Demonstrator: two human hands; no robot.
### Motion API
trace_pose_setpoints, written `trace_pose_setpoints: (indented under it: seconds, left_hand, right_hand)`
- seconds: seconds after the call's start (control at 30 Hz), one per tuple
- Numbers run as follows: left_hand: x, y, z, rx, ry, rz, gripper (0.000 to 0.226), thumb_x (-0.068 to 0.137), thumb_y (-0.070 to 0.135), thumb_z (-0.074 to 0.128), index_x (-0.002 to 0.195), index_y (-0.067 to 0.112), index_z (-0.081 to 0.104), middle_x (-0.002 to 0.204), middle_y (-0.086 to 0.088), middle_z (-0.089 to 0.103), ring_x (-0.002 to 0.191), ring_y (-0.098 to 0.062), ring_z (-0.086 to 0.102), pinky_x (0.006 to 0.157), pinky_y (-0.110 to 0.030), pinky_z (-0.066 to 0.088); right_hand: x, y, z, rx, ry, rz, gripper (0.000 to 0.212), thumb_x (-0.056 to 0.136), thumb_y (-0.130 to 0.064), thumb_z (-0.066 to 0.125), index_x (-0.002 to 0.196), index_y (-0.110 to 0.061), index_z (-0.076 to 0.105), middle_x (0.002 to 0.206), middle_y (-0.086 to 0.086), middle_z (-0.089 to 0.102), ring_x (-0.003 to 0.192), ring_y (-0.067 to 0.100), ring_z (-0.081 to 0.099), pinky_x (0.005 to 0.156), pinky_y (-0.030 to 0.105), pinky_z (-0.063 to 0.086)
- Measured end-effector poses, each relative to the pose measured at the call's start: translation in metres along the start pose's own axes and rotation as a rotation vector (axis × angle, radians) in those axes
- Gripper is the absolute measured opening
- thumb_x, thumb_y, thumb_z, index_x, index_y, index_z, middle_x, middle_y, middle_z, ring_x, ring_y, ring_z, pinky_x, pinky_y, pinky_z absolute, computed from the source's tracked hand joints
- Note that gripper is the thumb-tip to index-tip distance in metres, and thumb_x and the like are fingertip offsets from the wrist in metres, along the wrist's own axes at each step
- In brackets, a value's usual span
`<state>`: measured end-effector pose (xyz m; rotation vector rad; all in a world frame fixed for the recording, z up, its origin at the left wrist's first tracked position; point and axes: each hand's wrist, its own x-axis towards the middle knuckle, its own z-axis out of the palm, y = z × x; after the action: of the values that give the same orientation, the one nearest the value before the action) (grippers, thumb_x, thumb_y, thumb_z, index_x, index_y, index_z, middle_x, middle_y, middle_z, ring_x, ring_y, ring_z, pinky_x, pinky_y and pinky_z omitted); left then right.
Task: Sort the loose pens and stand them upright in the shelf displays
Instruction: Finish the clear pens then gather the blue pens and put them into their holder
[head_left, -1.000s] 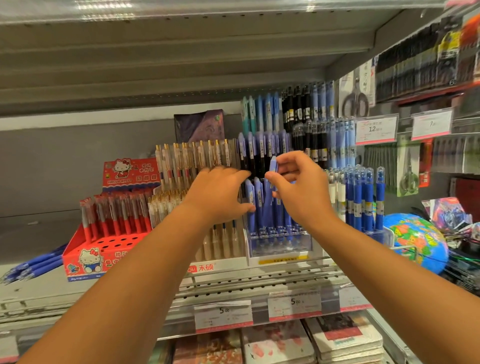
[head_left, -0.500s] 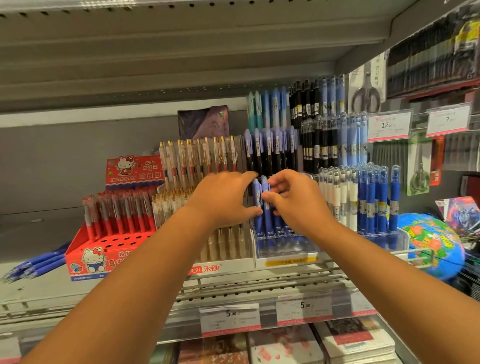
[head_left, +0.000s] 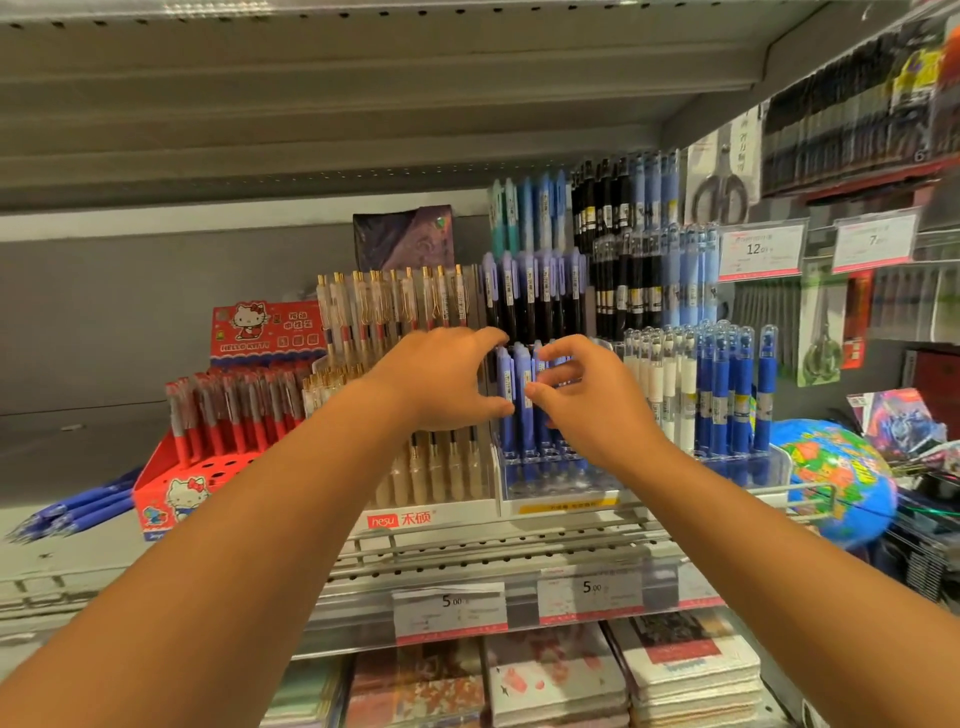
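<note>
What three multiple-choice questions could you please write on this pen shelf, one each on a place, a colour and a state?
1. Where do the loose blue pens lie?
A. Flat on the shelf, left of the red Hello Kitty box
B. In a drawer
C. On the floor

2. What colour are the pens in the Hello Kitty box?
A. Green
B. Yellow
C. Red

3. How are the blue pens between the hands, that is, between the left hand and the right hand?
A. Lying flat
B. Upright in the clear stand
C. Lifted well above the shelf

Answers:
1 A: they lie in a heap at the far left of the shelf.
2 C: their barrels and caps are red.
3 B: their lower ends sit in the stand.
</note>
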<state>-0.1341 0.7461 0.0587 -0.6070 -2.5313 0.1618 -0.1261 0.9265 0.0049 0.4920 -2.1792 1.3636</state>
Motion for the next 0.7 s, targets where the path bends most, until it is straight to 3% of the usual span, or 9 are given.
trace_pose_setpoints:
  seconds: [0.17,0.27,0.4,0.57,0.7]
  left_hand:
    - [-0.038,-0.002,-0.006,-0.172,0.197,-0.054,0.06,0.088,0.048,0.063,0.141,0.024,0.045,0.139,0.003,0.049,0.126,-0.016,0.046,0.106,-0.038,0.04]
    - [-0.078,-0.01,-0.011,-0.267,0.282,-0.072,0.044,0.09,0.042,0.062,0.13,0.026,0.054,0.127,0.011,0.054,0.117,-0.006,0.048,0.099,-0.025,0.039]
    - [-0.14,-0.033,-0.014,-0.355,0.242,-0.194,0.042,0.091,0.042,0.061,0.131,0.034,0.052,0.125,0.025,0.048,0.114,0.009,0.042,0.091,-0.008,0.03]
    - [-0.216,-0.081,-0.008,-0.397,0.142,-0.402,0.05,0.09,0.046,0.062,0.138,0.032,0.052,0.135,0.018,0.052,0.118,0.002,0.045,0.094,-0.022,0.037]
    - [-0.269,-0.129,-0.013,-0.461,0.123,-0.521,0.046,0.089,0.041,0.067,0.134,0.037,0.055,0.131,0.019,0.056,0.114,0.005,0.05,0.091,-0.017,0.043]
  right_hand:
    - [-0.021,-0.007,0.003,0.046,0.039,-0.078,0.015,0.091,-0.022,0.067,0.103,-0.024,0.059,0.092,-0.009,0.063,0.081,0.003,0.061,0.067,0.011,0.045]
    - [-0.032,-0.02,0.013,0.192,-0.159,-0.067,0.011,0.089,-0.018,0.069,0.097,-0.024,0.064,0.086,-0.004,0.067,0.08,0.011,0.064,0.071,0.019,0.052]
    - [-0.044,-0.037,0.04,0.231,-0.351,-0.068,0.014,0.088,-0.023,0.071,0.101,-0.025,0.067,0.092,-0.005,0.07,0.086,0.008,0.067,0.081,0.023,0.055]
    - [-0.055,-0.068,0.095,0.265,-0.475,-0.064,0.016,0.09,-0.018,0.069,0.101,-0.03,0.066,0.1,0.001,0.07,0.09,0.011,0.067,0.075,0.023,0.058]
    - [-0.063,-0.1,0.152,0.252,-0.537,-0.093,0.022,0.087,-0.02,0.072,0.104,-0.032,0.064,0.101,-0.002,0.071,0.095,0.009,0.068,0.085,0.027,0.057]
